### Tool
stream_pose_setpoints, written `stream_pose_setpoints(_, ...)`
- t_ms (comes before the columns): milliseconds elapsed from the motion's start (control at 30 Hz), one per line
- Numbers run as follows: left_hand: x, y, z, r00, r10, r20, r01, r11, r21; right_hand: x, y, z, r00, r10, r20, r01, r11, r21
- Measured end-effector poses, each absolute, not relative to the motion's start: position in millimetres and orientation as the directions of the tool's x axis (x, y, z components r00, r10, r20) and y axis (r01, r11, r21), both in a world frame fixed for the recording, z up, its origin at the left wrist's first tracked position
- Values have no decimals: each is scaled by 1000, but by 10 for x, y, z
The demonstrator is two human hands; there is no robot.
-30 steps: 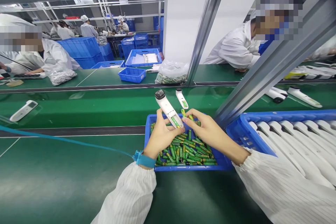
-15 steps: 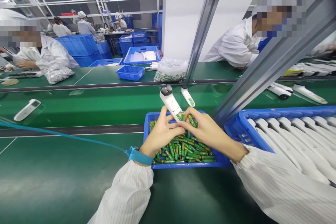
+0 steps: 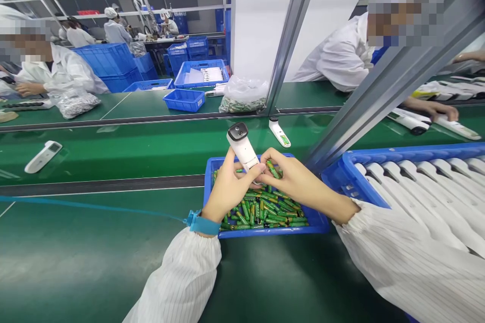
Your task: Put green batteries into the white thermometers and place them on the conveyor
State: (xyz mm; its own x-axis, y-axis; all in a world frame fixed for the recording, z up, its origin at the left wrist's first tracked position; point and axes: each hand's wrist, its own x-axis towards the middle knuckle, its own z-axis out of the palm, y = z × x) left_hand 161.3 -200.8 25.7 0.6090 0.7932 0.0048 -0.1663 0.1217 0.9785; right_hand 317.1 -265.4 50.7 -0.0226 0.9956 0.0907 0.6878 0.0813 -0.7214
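Observation:
My left hand [image 3: 231,186], wearing a blue wrist strap, is closed around a white infrared thermometer [image 3: 243,149]. Its dark head with two round openings points up and away from me. The left thumb lies over the handle's lower end and covers the battery compartment. Right beside it, my right hand [image 3: 286,171] has its fingers bent at the handle end, with a green battery [image 3: 273,168] held in them. Below both hands, a blue tray [image 3: 265,232] holds many loose green batteries [image 3: 261,207].
On the green belt [image 3: 170,146] lie another thermometer with green batteries showing [image 3: 279,132] and a thermometer at left [image 3: 43,156]. A blue crate [image 3: 352,164] of white housings stands at right. A slanted metal post [image 3: 364,96] rises beside it. Co-workers sit across.
My left thumb has moved over the battery compartment, hiding the green batteries seen there before. The thermometer on the belt ahead has shifted right. A co-worker's hand now reaches a thermometer at right.

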Motion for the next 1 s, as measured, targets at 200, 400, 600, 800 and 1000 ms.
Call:
stream_pose_setpoints(200,1614,-2046,281,537,841,69,-235,70,970,3221,-2644,484,7,996,93,619,69,-783)
stream_pose_setpoints(400,1593,-2018,302,531,847,38,-248,113,962,3251,-2620,411,43,997,71,615,30,-788)
stream_pose_setpoints(600,1485,-1930,326,721,685,-106,-254,402,880,3290,-2594,365,32,998,55,648,21,-762)
stream_pose_setpoints(800,1544,-1965,264,612,790,-50,-203,218,955,3282,-2580,368,44,999,-6,664,-34,-747)
stream_pose_setpoints(1000,1561,-1973,314,608,787,-105,-252,316,915,3251,-2596,380,11,999,41,642,25,-766)
